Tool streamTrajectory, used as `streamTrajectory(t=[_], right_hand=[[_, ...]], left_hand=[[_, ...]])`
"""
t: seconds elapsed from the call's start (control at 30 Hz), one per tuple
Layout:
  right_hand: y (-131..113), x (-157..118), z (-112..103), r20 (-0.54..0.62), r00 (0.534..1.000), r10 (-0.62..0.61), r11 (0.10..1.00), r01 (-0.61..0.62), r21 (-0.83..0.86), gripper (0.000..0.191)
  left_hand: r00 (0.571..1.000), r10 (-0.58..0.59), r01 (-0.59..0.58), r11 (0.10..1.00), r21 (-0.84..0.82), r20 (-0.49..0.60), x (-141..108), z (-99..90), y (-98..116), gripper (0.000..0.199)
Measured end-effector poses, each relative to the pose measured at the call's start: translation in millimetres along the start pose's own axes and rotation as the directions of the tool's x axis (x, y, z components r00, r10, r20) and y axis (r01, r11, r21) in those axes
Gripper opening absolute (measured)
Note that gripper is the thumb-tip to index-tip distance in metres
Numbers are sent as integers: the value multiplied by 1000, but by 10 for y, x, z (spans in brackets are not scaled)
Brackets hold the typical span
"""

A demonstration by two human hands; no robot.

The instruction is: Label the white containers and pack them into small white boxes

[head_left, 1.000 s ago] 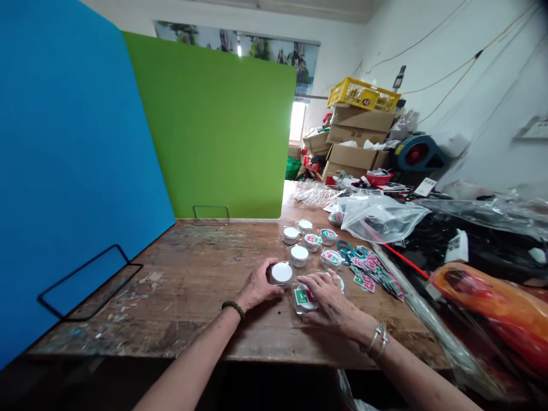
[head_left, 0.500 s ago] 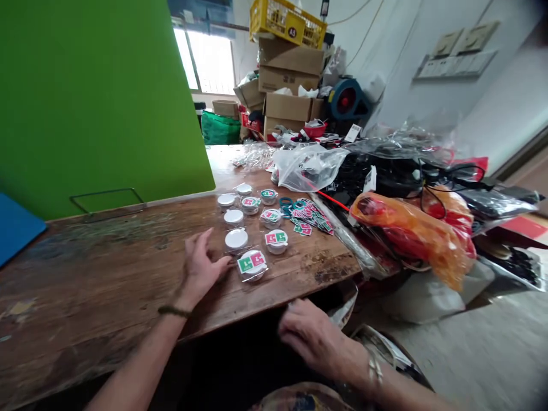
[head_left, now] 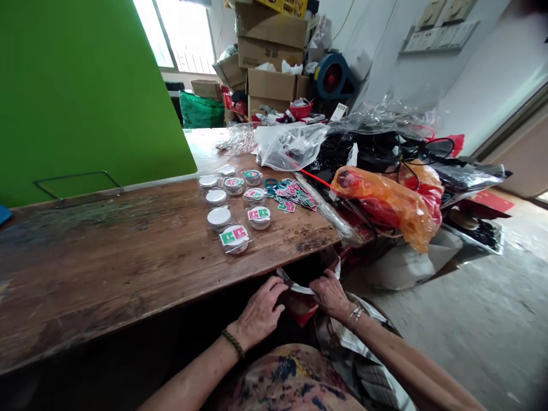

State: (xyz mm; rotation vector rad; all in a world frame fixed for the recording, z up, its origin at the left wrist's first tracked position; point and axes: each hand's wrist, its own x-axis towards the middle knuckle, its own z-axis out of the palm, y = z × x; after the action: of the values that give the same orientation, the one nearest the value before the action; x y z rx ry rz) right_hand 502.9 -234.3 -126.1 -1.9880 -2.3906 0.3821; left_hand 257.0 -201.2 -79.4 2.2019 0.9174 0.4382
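Note:
Just below the table's front edge, a bag (head_left: 299, 289) with a white rim and a red patch on its front hangs partly in shadow. My left hand (head_left: 262, 309) has its curled fingers on the left end of that rim. Closed around the rim at the right is my right hand (head_left: 333, 294). On the table, several small round containers with white lids (head_left: 219, 216) stand in two rough rows, in clear wrappers. Some carry green-and-pink stickers (head_left: 234, 234) on top. What lies inside the bag is hidden.
Loose green-and-pink stickers (head_left: 296, 194) and teal rings (head_left: 270, 186) lie beside the containers. Plastic-wrapped goods and an orange bag (head_left: 385, 197) crowd the right side. A green panel (head_left: 89, 97) stands at the left; cardboard boxes (head_left: 272, 85) are stacked behind.
My left hand has left the table beside the containers and come down right to the bag's rim. My right hand has shifted right and now grips the rim. The view has tilted downward.

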Motion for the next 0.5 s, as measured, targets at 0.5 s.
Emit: streamTrajectory(t=[0.5], right_hand=[[53, -895, 642, -385, 923, 11, 941, 121, 317, 44]], left_hand=[[972, -167, 146, 980, 132, 166, 205, 471, -424, 53]])
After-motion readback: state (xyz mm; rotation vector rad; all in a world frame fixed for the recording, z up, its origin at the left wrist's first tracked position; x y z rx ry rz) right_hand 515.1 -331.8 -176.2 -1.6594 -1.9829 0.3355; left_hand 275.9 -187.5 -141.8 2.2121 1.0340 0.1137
